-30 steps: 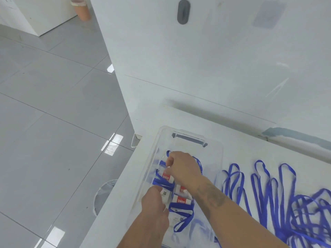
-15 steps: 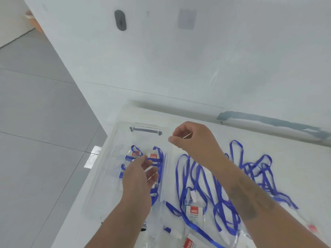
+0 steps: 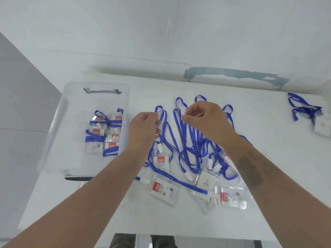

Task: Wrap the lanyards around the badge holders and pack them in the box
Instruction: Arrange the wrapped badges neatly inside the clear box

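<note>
Both hands are hovering over the loose pile: the left hand (image 3: 145, 126) is curled with its fingers at a blue lanyard (image 3: 162, 122), though an actual pinch can't be confirmed, and the right hand (image 3: 200, 117) looks curled on nothing visible. That lanyard's strap is stretched away-to-near, so its badge holder (image 3: 160, 162) is found just below the left hand, the nearer one. It's clear plastic with a red-labelled card, and the box (image 3: 71, 133) with wrapped ones is parked further left.

Wrapped badge holders (image 3: 104, 133) in clear box (image 3: 71, 97); loose blue lanyards (image 3: 188, 140) beside it.

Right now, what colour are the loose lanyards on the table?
Blue, all of them; the loose lanyards show best in the head view, against the white table.
</note>
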The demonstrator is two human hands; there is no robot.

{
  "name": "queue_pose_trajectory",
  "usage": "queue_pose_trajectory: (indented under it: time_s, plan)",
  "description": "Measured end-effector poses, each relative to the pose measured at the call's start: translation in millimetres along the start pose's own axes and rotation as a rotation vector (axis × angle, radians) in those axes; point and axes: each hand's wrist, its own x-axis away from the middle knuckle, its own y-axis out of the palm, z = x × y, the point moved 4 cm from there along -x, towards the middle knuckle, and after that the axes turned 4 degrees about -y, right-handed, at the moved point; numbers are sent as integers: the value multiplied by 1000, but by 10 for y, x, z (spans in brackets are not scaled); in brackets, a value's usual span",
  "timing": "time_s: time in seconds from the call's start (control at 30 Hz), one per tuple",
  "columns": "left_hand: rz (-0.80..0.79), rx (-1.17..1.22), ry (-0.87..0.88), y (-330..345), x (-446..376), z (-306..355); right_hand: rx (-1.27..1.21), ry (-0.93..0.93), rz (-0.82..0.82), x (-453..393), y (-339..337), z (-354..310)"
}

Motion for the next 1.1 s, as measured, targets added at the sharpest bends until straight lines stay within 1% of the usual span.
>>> queue_pose_trajectory:
  time_s: [0.13, 0.27, 0.37, 0.43, 0.5, 0.6, 0.67, 0.77, 0.83, 0.9, 0.97, 1.03, 1.1]
  plan:
    - [-26, -307, -1, 119, -74, -423, 81, 58, -158, 162, 352, 305]
    - [-17, -586, -67, 151, -150, -836, 160, 117, -310, 271, 863, 666]
    - [-3, -638, -123, 151, -226, -1041, 239, 128, -358, 266, 1146, 814]
    - [6, -676, -134, 142, -277, -1147, 289, 107, -358, 258, 1254, 840]
    - [16, -698, -134, 128, -322, -1219, 282, 100, -343, 232, 1339, 833]
    - [24, -673, -136, 119, -361, -1263, 270, 97, -335, 179, 1394, 843]
    - [13, -636, -142, 108, -378, -1273, 188, 126, -344, 140, 1349, 849]
    - [-6, -549, -144, 99, -388, -1251, -65, 251, -321, 93, 1099, 843]
    - [-24, -494, -139, 96, -387, -1175, -234, 370, -267, 62, 874, 830]
    - [-43, -454, -100, 132, -381, -1058, -355, 432, -205, 51, 675, 842]
    - [-73, -356, -49, 190, -361, -895, -500, 456, -144, 44, 508, 846]
    - [-109, -192, -40, 232, -330, -717, -670, 467, -89, 61, 381, 823]
    - [-177, 51, -103, 272, -321, -558, -827, 480, -37, 83, 282, 780]
